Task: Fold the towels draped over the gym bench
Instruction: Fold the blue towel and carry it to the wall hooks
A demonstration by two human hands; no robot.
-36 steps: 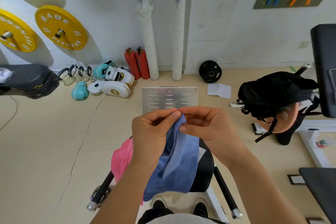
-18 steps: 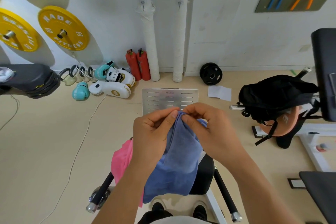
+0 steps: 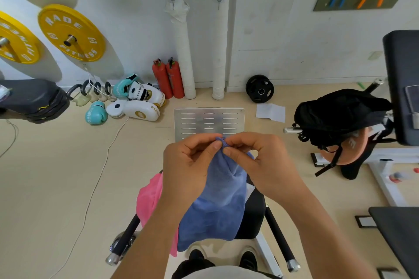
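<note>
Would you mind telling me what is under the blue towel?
The blue towel hangs over the black bench, beside a pink towel. Shoes show below its hem. How the bench top looks beneath it is covered.

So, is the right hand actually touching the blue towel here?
Touching. The head view shows the right hand pinching the blue towel at its top edge, beside the left hand, which pinches it too.

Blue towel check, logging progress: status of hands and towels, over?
Left hand and right hand both pinch the blue cloth towel at its top edge, rest hanging. Pink towel draped on the black bench. Nothing in the way.
</note>
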